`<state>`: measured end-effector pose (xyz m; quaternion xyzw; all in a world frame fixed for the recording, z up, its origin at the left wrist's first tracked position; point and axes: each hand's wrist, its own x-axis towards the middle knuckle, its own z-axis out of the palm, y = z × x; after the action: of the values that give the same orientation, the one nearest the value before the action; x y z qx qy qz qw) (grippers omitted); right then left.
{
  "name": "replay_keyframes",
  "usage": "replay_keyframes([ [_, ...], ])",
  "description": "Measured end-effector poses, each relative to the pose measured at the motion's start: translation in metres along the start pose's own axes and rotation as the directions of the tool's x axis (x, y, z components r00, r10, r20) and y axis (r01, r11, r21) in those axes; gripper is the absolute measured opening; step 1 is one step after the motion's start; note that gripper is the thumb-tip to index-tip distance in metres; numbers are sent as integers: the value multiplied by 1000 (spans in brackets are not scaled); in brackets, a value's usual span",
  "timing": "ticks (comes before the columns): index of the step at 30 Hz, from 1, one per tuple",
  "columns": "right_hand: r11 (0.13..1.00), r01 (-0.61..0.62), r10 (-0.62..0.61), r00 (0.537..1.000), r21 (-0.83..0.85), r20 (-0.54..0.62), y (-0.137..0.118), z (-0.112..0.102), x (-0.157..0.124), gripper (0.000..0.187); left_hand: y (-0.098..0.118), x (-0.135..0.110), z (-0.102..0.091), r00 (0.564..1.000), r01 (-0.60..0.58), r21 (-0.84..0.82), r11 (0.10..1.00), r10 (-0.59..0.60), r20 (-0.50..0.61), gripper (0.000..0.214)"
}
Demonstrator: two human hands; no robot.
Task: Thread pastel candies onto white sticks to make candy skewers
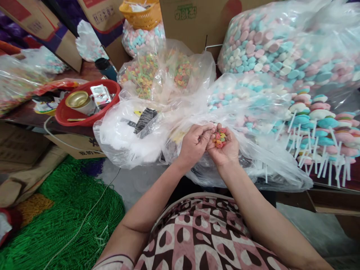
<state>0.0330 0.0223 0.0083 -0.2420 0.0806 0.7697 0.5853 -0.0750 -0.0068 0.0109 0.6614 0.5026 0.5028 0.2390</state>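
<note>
Several small ring-shaped candies (220, 137), in red, orange, yellow and green, lie in the cupped palm of my right hand (228, 153), which is held palm up above the plastic sheeting. My left hand (193, 145) touches it from the side, thumb and fingertips pinched together at the edge of the candies. What sits between those fingertips is too small to make out. Just beyond both hands is a clear bag of pastel marshmallows (247, 93). To the right, marshmallow sticks (320, 123) are piled with their white sticks toward me.
Open bags of ring candies (144, 73) stand at the back. At left, a red basin (75, 122) holds a gold bowl (77, 99). A bag of white material (120, 135) lies left of my hands. Green cords (70, 202) cover the floor, and a large marshmallow bag (281, 48) fills the back right.
</note>
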Motion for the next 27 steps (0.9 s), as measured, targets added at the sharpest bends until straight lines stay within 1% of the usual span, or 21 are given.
replay_keyframes([
  [3,999,48,-48,999,6,1,0,0,-2,21,0,-10,-2,998,-51,31,998,52,-23,29],
  [6,997,71,-71,997,-17,6,4,1,-6,21,-2,-17,0,994,-111,108,988,107,34,45],
  [8,998,58,-57,998,-39,23,7,1,-8,22,-4,-18,3,994,-102,146,984,96,49,51],
  [10,998,38,-36,999,-57,37,11,1,-11,22,-4,-17,5,998,-64,170,983,58,38,52],
  [13,998,15,-14,1000,-68,13,12,1,-14,25,-4,-13,6,998,-46,167,985,37,56,53],
  [16,998,17,-20,998,-54,-55,2,1,-15,31,-6,-13,0,998,-42,123,991,35,60,49],
  [18,997,52,-55,996,-54,-67,-9,-2,-16,31,-10,-15,-8,999,-5,111,994,-1,48,40],
  [20,994,85,-88,995,-67,-48,-19,-7,-19,28,-16,-17,-17,997,24,147,989,-34,63,28],
  [21,993,94,-97,995,-76,-38,-23,-11,-20,25,-18,-17,-20,995,20,184,983,-37,91,24],
  [23,990,101,-105,994,-96,-42,-28,-18,-22,22,-21,-18,-24,984,-27,286,958,-24,176,20],
  [25,989,97,-106,992,-113,-75,-29,-23,-24,21,-22,-17,-22,957,-107,393,913,-12,289,20],
  [27,989,92,-104,989,-117,-102,-28,-25,-25,23,-22,-15,-15,921,-194,483,854,-12,390,21],
])
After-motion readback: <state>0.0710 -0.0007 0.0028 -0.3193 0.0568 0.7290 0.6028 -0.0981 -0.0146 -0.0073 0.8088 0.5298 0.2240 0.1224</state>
